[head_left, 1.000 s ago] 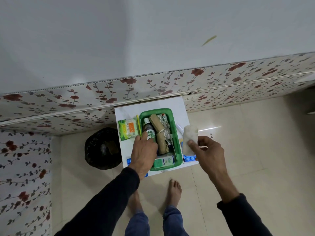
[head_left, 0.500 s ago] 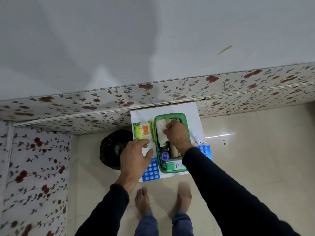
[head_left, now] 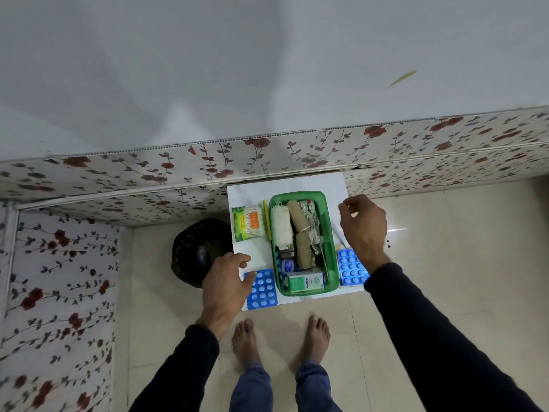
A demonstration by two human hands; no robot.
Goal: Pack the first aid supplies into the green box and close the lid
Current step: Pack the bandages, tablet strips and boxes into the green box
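The green box point(head_left: 330, 233) stands open on a small white table point(head_left: 285, 185). Inside lie a white gauze roll point(head_left: 282, 226), a brown bandage roll point(head_left: 300, 217), foil strips, a small jar and a green-white carton point(head_left: 306, 282). A pack of cotton buds point(head_left: 249, 223) lies left of the box. One blue pill blister point(head_left: 263, 289) lies at the front left, another blue blister point(head_left: 350, 267) at the right. My left hand point(head_left: 227, 288) hovers over the front-left corner, fingers apart, empty. My right hand point(head_left: 364, 228) is right of the box, fingers loosely curled, holding nothing.
A black bin bag point(head_left: 199, 252) sits on the tiled floor left of the table. A floral-papered wall point(head_left: 267, 162) runs just behind the table. My bare feet point(head_left: 279, 337) stand in front of it. A thin white object point(head_left: 338, 231) lies under my right hand.
My right hand carried the white gauze roll into the box, let it go and pulled back to the right. My left hand slid from the box to the front-left corner.
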